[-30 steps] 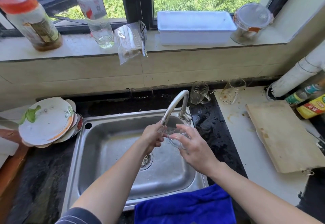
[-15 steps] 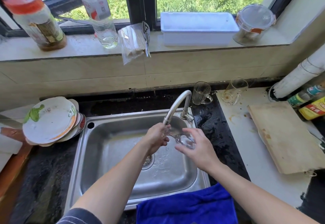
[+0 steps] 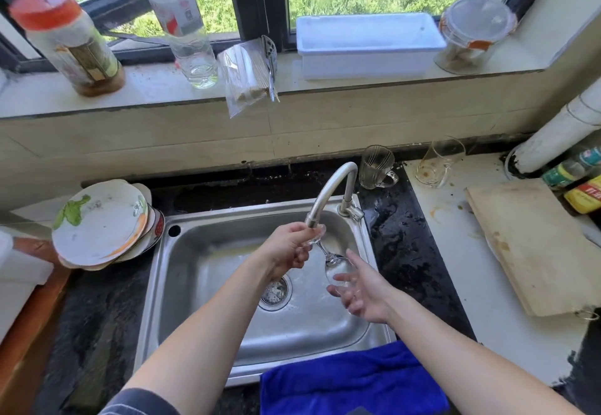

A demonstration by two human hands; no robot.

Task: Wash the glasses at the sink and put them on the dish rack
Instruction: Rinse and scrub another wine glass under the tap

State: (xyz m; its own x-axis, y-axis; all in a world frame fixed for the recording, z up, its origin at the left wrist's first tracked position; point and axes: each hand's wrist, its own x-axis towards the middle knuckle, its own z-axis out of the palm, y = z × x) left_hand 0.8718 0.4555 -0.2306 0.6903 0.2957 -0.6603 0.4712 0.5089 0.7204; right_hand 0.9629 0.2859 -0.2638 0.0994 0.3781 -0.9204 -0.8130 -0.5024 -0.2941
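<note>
Over sink [image 3: 201, 219], under tap [image 3: 331, 186]: left hand [image 3: 287, 248] pinches wine glass [image 3: 335, 266] foot; right hand [image 3: 364, 291], fingers spread, touches its bowl.

Countertop [image 3: 455, 271]: plates [image 3: 97, 222], glasses [image 3: 377, 167], cutting board [image 3: 536, 245]

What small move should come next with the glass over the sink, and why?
Probably the right hand should close round the wine glass bowl: it is spread open beside it, while the left hand alone holds the foot under the faucet.
</note>
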